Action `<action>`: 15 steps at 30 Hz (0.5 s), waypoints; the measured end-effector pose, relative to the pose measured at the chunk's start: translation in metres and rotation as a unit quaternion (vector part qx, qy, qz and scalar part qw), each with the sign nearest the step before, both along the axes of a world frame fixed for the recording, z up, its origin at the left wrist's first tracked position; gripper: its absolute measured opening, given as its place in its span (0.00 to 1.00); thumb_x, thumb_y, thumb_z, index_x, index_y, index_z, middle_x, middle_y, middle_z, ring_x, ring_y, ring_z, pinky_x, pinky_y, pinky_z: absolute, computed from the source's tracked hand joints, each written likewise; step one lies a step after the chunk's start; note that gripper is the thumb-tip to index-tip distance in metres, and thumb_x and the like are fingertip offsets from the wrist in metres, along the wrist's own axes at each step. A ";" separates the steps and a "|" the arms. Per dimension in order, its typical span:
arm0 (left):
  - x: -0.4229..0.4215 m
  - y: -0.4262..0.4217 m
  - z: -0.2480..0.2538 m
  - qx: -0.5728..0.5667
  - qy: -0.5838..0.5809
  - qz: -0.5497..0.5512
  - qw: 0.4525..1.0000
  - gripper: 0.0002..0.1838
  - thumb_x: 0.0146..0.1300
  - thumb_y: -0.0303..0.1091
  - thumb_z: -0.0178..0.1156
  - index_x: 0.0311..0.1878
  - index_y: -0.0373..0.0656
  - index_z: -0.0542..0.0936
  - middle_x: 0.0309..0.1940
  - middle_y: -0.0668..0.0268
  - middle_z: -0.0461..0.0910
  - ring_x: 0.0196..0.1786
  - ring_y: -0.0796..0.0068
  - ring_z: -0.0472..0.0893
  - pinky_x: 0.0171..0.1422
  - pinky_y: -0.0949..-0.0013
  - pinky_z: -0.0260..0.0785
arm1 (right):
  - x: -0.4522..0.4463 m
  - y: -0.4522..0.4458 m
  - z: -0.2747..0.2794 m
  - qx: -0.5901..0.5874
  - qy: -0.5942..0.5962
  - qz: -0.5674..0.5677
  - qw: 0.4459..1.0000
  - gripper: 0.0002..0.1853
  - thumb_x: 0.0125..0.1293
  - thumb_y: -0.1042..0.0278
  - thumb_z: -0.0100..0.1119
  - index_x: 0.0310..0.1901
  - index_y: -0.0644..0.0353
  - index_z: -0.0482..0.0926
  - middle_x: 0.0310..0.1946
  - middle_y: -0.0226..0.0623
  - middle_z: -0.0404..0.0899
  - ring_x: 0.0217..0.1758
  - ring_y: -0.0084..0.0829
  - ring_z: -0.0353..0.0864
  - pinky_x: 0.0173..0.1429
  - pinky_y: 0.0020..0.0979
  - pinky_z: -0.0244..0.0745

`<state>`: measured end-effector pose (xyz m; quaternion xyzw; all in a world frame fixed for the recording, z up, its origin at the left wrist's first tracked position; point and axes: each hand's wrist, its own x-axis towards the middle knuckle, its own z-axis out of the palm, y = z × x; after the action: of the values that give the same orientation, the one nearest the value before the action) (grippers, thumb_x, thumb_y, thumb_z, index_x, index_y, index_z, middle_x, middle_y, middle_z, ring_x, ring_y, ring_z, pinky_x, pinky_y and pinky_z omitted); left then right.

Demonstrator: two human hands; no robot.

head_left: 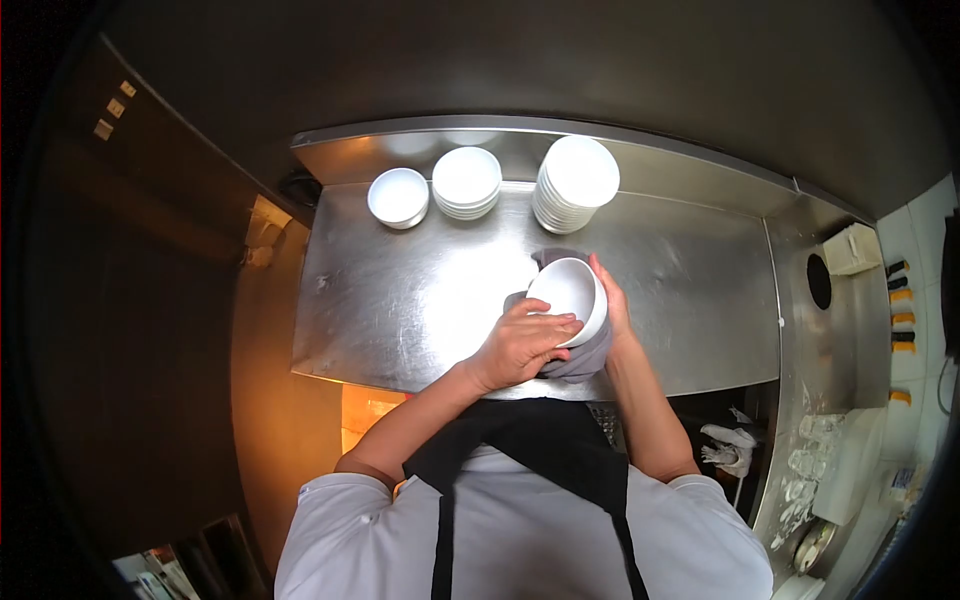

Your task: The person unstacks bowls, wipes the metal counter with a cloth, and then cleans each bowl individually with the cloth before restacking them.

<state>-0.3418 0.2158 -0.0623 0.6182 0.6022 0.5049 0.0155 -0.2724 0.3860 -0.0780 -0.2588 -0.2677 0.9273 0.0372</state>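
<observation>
A white bowl [568,290] is held tilted above the steel counter, its hollow side facing up toward me. My left hand [528,340] lies over the bowl's near left rim, with fingers reaching into the inside. From the right, my right hand [617,305] grips the bowl's outer wall, its fingertips near the far rim. A grey cloth [580,362] hangs bunched under and around the bowl, between it and the hands. How much of the cloth each hand grasps is hidden.
Along the counter's [690,300] back stand a small white bowl stack [398,196], a middle stack [466,182] and a taller stack [576,185]. A raised steel lip [690,172] runs behind them. On the right are a white napkin box [852,249], wall-hung knives [902,320] and several glasses [808,460].
</observation>
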 end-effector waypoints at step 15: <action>-0.198 -0.062 -0.028 -0.210 0.242 0.370 0.872 0.05 0.63 0.33 0.61 0.36 0.43 0.80 0.37 0.58 0.85 0.46 0.62 0.84 0.59 0.54 0.66 | 0.026 0.027 0.025 0.122 0.042 -0.190 0.973 0.29 0.74 0.46 0.46 0.57 0.68 0.75 0.54 0.43 0.79 0.56 0.37 0.80 0.63 0.38 0.74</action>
<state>-0.5397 0.1536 -0.0904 0.4355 0.8635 0.1699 -0.1894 -0.2466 0.4131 -0.0526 -0.2596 -0.3232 0.8736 0.2550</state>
